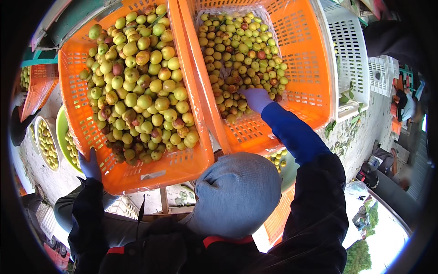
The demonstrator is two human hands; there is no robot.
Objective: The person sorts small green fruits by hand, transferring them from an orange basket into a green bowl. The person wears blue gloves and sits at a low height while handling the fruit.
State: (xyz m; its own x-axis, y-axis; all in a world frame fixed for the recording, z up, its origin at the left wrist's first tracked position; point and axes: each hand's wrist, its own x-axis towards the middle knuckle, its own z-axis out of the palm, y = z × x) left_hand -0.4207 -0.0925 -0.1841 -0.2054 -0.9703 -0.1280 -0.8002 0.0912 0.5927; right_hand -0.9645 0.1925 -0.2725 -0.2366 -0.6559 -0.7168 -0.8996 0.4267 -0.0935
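Note:
My left hand (90, 166), in a blue-purple glove, grips the near left rim of an orange plastic crate (155, 177). Jujubes (137, 85), yellow-green with reddish-brown patches, are heaped in that crate. To its right stands a second orange crate (304, 61), holding a thinner layer of jujubes (239, 44) on clear plastic film. Into this one reaches my right hand (256, 98), gloved alike, below a blue sleeve cuff. Its fingertips are down among the fruit, and whether they hold one is hidden.
A white perforated crate (350, 54) with leafy twigs stands at right. Further left are a lime-green basin (63, 135) and a white bucket (47, 144), both with fruit. A green basin (290, 167) shows below the right crate. Other people work at both sides.

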